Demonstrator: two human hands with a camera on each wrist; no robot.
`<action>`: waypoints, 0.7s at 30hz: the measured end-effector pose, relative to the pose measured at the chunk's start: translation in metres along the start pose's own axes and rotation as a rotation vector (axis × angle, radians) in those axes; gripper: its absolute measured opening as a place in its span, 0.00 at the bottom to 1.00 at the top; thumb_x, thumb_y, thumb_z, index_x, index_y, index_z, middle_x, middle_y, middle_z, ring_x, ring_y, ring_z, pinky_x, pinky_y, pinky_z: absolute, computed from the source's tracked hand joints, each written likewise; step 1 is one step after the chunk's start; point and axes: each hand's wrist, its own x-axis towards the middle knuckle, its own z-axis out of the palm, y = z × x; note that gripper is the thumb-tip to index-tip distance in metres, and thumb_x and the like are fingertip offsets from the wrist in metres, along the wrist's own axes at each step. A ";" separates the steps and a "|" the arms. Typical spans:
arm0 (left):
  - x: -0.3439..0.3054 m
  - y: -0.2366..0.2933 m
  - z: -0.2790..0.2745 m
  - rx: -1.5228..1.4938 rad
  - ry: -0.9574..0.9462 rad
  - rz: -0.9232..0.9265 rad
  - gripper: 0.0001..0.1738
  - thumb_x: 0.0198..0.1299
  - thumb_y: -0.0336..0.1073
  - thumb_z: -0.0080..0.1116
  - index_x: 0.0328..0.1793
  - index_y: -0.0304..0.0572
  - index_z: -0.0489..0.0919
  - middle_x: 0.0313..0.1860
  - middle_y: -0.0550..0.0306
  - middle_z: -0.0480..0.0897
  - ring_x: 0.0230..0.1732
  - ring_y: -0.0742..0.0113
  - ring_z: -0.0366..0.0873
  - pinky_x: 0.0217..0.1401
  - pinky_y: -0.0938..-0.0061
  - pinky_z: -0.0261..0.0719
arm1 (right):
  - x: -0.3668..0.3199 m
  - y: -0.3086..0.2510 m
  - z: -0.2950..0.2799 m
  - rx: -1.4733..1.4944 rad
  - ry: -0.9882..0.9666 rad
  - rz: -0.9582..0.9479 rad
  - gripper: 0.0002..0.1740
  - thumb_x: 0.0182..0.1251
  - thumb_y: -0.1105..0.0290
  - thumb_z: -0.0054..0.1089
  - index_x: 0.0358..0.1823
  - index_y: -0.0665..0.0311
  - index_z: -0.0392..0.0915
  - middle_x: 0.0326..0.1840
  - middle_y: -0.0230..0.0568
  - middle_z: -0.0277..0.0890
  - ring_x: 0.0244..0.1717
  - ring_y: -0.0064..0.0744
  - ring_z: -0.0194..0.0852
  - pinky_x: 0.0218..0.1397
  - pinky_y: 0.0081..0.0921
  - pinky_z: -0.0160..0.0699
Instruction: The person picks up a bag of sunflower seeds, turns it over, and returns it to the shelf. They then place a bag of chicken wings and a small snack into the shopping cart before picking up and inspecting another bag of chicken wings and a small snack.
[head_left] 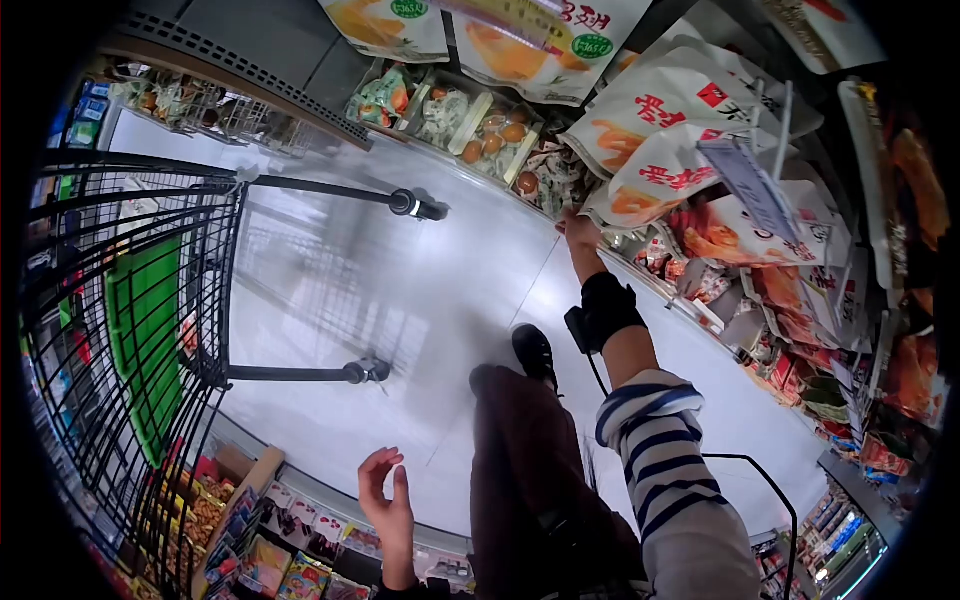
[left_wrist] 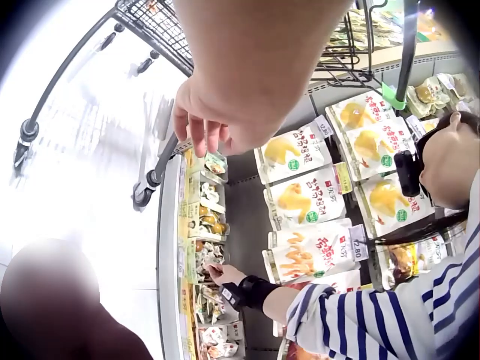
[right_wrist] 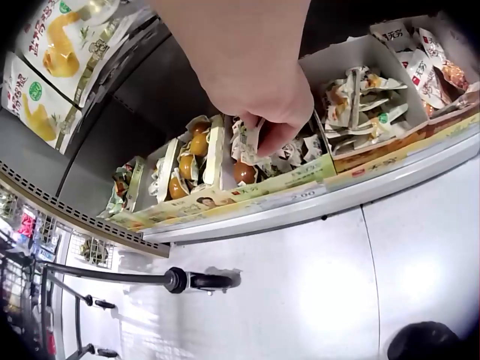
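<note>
In the right wrist view my right hand [right_wrist: 266,109] pinches a small white printed packet [right_wrist: 246,141] over an open box of similar packets, with a brown egg-like item [right_wrist: 244,172] beside it. The head view has this hand [head_left: 580,235] at the shelf's low front edge, below big white pouches [head_left: 640,150]. My left hand [head_left: 388,505] hangs in the air with fingers loosely bent, holding nothing; it also shows in the left wrist view [left_wrist: 225,112], above the shelf.
A black wire cart [head_left: 240,200] with a green panel [head_left: 148,340] stands at the left, its wheels on the shiny floor [head_left: 300,300]. More boxes of packets line the shelf edge [right_wrist: 300,202]. Other goods fill a display [head_left: 290,560] at the bottom left. A shoe [head_left: 533,352] is below.
</note>
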 end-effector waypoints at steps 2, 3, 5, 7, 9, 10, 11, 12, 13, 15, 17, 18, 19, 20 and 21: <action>0.011 -0.005 0.008 0.004 0.017 -0.014 0.15 0.52 0.19 0.48 0.48 0.32 0.68 0.42 0.51 0.75 0.41 0.68 0.74 0.50 0.75 0.68 | 0.052 0.044 0.003 -0.107 0.052 -0.158 0.11 0.55 0.72 0.56 0.36 0.64 0.64 0.29 0.39 0.66 0.24 0.33 0.73 0.22 0.25 0.79; 0.016 -0.008 0.013 0.002 0.015 -0.022 0.15 0.52 0.19 0.48 0.48 0.33 0.68 0.42 0.52 0.75 0.41 0.68 0.74 0.50 0.75 0.68 | 0.082 0.074 0.002 -0.254 0.115 -0.346 0.11 0.55 0.71 0.56 0.36 0.63 0.64 0.29 0.38 0.66 0.23 0.32 0.72 0.22 0.25 0.78; 0.021 -0.010 0.021 0.011 0.000 -0.031 0.15 0.52 0.20 0.48 0.48 0.33 0.68 0.42 0.52 0.75 0.41 0.68 0.74 0.50 0.75 0.68 | 0.109 0.094 -0.005 -0.199 0.118 -0.323 0.12 0.55 0.70 0.56 0.37 0.63 0.64 0.30 0.38 0.66 0.23 0.32 0.72 0.21 0.24 0.77; 0.025 -0.011 0.028 0.014 -0.011 -0.029 0.15 0.52 0.20 0.49 0.48 0.33 0.68 0.42 0.52 0.76 0.41 0.68 0.74 0.50 0.75 0.68 | 0.117 0.091 -0.007 -0.093 0.056 -0.154 0.13 0.55 0.70 0.57 0.38 0.63 0.64 0.31 0.38 0.66 0.23 0.32 0.72 0.21 0.24 0.77; 0.027 -0.011 0.031 0.017 -0.020 -0.018 0.15 0.52 0.20 0.49 0.48 0.33 0.68 0.42 0.52 0.76 0.41 0.68 0.74 0.50 0.75 0.68 | 0.121 0.089 -0.007 -0.154 0.043 -0.101 0.15 0.53 0.70 0.57 0.40 0.63 0.64 0.34 0.40 0.68 0.23 0.33 0.73 0.21 0.23 0.76; 0.027 -0.009 0.033 0.012 -0.019 -0.019 0.15 0.52 0.20 0.49 0.48 0.33 0.68 0.42 0.52 0.76 0.41 0.68 0.74 0.50 0.75 0.68 | 0.121 0.088 -0.006 -0.172 0.049 -0.105 0.15 0.53 0.71 0.57 0.41 0.63 0.64 0.34 0.40 0.68 0.23 0.33 0.73 0.21 0.23 0.76; 0.028 -0.006 0.033 0.008 -0.019 -0.019 0.15 0.52 0.21 0.49 0.48 0.33 0.68 0.42 0.52 0.76 0.41 0.68 0.74 0.50 0.75 0.68 | 0.120 0.088 -0.006 -0.199 0.059 -0.126 0.15 0.53 0.71 0.57 0.41 0.63 0.64 0.34 0.40 0.69 0.23 0.32 0.73 0.21 0.23 0.76; 0.027 -0.003 0.034 0.003 -0.020 -0.019 0.15 0.52 0.21 0.49 0.47 0.32 0.68 0.42 0.52 0.76 0.42 0.68 0.74 0.50 0.75 0.68 | 0.117 0.086 -0.005 -0.228 0.074 -0.158 0.15 0.53 0.71 0.57 0.41 0.63 0.65 0.33 0.40 0.69 0.23 0.32 0.73 0.20 0.23 0.76; 0.027 0.000 0.033 0.007 -0.023 -0.017 0.15 0.52 0.21 0.49 0.47 0.32 0.68 0.42 0.52 0.76 0.42 0.67 0.74 0.50 0.75 0.68 | 0.112 0.085 -0.005 -0.258 0.093 -0.203 0.15 0.53 0.71 0.57 0.41 0.63 0.65 0.33 0.41 0.69 0.23 0.32 0.73 0.20 0.23 0.76; 0.025 0.005 0.032 0.012 -0.031 -0.010 0.15 0.52 0.21 0.49 0.47 0.32 0.68 0.41 0.52 0.76 0.42 0.67 0.74 0.50 0.75 0.68 | 0.100 0.080 -0.008 -0.362 0.151 -0.325 0.15 0.53 0.71 0.57 0.41 0.64 0.66 0.33 0.41 0.70 0.23 0.32 0.73 0.20 0.23 0.75; 0.021 0.010 0.029 0.006 -0.032 -0.008 0.15 0.52 0.21 0.49 0.47 0.32 0.68 0.41 0.51 0.76 0.42 0.67 0.74 0.50 0.75 0.68 | 0.084 0.073 -0.010 -0.499 0.216 -0.472 0.15 0.52 0.72 0.57 0.41 0.64 0.66 0.33 0.41 0.70 0.23 0.32 0.73 0.20 0.23 0.75; 0.019 0.013 0.027 0.004 -0.032 -0.007 0.15 0.52 0.21 0.49 0.47 0.32 0.68 0.41 0.51 0.76 0.42 0.67 0.74 0.50 0.75 0.68 | 0.073 0.066 -0.011 -0.577 0.246 -0.549 0.15 0.52 0.72 0.57 0.41 0.64 0.66 0.33 0.41 0.71 0.23 0.32 0.73 0.20 0.23 0.75; 0.016 0.017 0.025 0.002 -0.031 -0.006 0.15 0.52 0.21 0.49 0.47 0.32 0.68 0.41 0.51 0.76 0.41 0.67 0.74 0.50 0.75 0.68 | 0.059 0.055 -0.012 -0.652 0.278 -0.631 0.15 0.52 0.72 0.57 0.41 0.64 0.67 0.33 0.42 0.71 0.23 0.31 0.73 0.20 0.23 0.75; 0.013 0.020 0.023 0.000 -0.030 -0.004 0.15 0.51 0.21 0.49 0.47 0.32 0.68 0.41 0.51 0.76 0.41 0.67 0.74 0.50 0.75 0.68 | 0.044 0.043 -0.012 -0.713 0.302 -0.701 0.15 0.52 0.72 0.57 0.41 0.64 0.67 0.32 0.42 0.71 0.23 0.31 0.73 0.20 0.23 0.75; 0.009 0.024 0.021 -0.003 -0.029 -0.002 0.15 0.51 0.21 0.49 0.47 0.32 0.68 0.41 0.51 0.76 0.41 0.67 0.74 0.50 0.75 0.68 | 0.036 0.040 -0.014 -0.750 0.328 -0.759 0.15 0.52 0.73 0.57 0.41 0.64 0.67 0.32 0.42 0.72 0.22 0.31 0.73 0.20 0.23 0.74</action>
